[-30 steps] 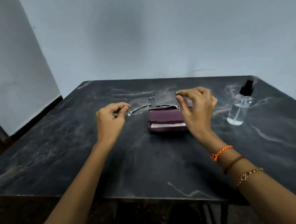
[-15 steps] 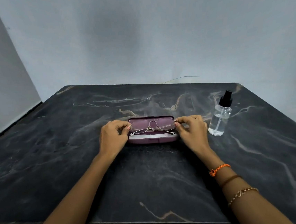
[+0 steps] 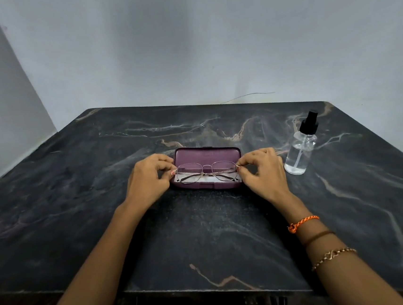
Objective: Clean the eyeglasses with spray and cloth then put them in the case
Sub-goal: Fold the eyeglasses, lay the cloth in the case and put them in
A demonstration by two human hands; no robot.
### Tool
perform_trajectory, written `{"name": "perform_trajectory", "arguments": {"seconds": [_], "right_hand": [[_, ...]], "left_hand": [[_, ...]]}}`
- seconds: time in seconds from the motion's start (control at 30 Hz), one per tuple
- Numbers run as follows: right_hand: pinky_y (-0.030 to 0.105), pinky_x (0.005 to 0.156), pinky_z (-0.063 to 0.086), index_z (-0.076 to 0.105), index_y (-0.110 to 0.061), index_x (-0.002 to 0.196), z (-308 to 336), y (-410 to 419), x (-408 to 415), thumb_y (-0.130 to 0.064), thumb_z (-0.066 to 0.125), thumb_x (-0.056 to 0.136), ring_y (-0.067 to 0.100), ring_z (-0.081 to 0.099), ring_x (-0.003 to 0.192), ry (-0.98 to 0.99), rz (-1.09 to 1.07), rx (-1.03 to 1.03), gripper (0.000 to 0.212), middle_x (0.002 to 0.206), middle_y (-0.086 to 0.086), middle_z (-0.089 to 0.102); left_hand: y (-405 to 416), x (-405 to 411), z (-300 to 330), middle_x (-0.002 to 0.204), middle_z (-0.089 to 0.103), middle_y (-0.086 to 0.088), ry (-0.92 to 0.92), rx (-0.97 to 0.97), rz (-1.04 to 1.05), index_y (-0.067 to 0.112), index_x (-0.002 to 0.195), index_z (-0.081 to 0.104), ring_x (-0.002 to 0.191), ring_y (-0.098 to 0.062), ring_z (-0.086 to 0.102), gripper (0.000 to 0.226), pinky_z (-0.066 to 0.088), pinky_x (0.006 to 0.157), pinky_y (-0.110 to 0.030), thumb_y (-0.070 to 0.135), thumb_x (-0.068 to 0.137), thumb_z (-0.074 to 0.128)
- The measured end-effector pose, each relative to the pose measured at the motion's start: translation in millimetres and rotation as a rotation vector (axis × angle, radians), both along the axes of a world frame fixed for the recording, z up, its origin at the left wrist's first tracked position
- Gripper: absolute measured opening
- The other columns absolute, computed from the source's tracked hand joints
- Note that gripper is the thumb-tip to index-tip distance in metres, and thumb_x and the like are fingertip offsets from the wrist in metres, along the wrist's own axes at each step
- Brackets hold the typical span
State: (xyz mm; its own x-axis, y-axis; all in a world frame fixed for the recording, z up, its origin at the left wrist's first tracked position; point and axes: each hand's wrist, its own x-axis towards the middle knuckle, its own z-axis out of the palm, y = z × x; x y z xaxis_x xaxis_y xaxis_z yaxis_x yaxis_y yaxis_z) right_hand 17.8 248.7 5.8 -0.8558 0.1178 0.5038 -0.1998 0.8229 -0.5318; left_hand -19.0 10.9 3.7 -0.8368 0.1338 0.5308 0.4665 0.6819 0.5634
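Thin metal-framed eyeglasses [image 3: 207, 172] with folded arms hover just over the open purple case [image 3: 206, 153] in the middle of the table. My left hand [image 3: 149, 179] pinches the left end of the frame and my right hand [image 3: 262, 168] pinches the right end. Inside the case lies a white cloth [image 3: 208, 180], partly hidden under the glasses. To the right of my right hand stands a clear spray bottle [image 3: 301, 151] with a black nozzle, upright and apart from it.
The black marble-patterned table [image 3: 203, 231] stands against a pale wall, with a second wall at the left. Its front edge runs close below my forearms. A thin wire lies along the table's back edge.
Both hands brought the glasses from above and behind the case down onto its open tray. The view shifted so the case sits more central.
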Motion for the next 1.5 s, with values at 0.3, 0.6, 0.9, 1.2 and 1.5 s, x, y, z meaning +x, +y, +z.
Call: {"name": "perform_trajectory", "arguments": {"seconds": [0.3, 0.6, 0.9, 1.2, 1.5], "right_hand": [[0.033, 0.081, 0.037, 0.074, -0.015, 0.081, 1.9, 3.3, 0.9, -0.015, 0.064, 0.076, 0.012, 0.041, 0.092, -0.028, 0.031, 0.012, 0.011, 0.088, -0.003, 0.071], [0.035, 0.085, 0.038, 0.070, -0.018, 0.081, 2.4, 2.9, 2.6, -0.013, 0.064, 0.074, 0.012, 0.042, 0.093, -0.057, 0.037, 0.011, 0.010, 0.090, -0.001, 0.070], [0.032, 0.081, 0.036, 0.069, -0.016, 0.076, 4.0, 4.5, 3.2, -0.016, 0.062, 0.075, 0.013, 0.042, 0.090, -0.087, 0.059, 0.032, 0.007, 0.084, -0.003, 0.067], [0.038, 0.089, 0.042, 0.058, -0.019, 0.100, 4.3, -0.6, 6.3, -0.041, 0.065, 0.077, 0.018, 0.049, 0.101, -0.092, 0.096, -0.096, 0.033, 0.103, -0.004, 0.059], [0.051, 0.111, 0.028, 0.008, -0.019, 0.145, 1.4, -2.5, 4.7, -0.046, 0.079, 0.058, 0.025, 0.029, 0.136, -0.300, 0.253, -0.128, 0.116, 0.150, 0.006, 0.025]], "left_hand": [[0.5, -1.3, -1.3, 0.096, 0.069, -0.005, -0.067, 0.014, -0.014, 0.003, 0.083, 0.075, 0.086, -0.015, 0.061, 0.011, 0.046, 0.079, -0.027, -0.003, 0.075, 0.070], [-0.4, 2.4, 3.4, 0.090, 0.070, 0.001, -0.188, 0.006, -0.003, 0.013, 0.097, 0.073, 0.085, -0.010, 0.061, 0.021, 0.048, 0.082, -0.027, 0.004, 0.078, 0.069], [-0.7, 3.4, 6.6, 0.096, 0.071, -0.004, -0.250, 0.009, 0.000, 0.011, 0.105, 0.069, 0.082, -0.007, 0.059, 0.024, 0.047, 0.080, -0.024, 0.007, 0.082, 0.066], [1.3, 5.2, 8.3, 0.100, 0.071, -0.007, -0.225, -0.021, -0.008, 0.009, 0.105, 0.069, 0.085, -0.006, 0.056, 0.021, 0.043, 0.077, -0.022, 0.012, 0.085, 0.064], [1.4, 4.2, 7.2, 0.096, 0.070, -0.006, -0.239, 0.008, -0.046, 0.007, 0.108, 0.067, 0.083, -0.010, 0.061, 0.028, 0.047, 0.083, -0.024, 0.005, 0.079, 0.069]]}}
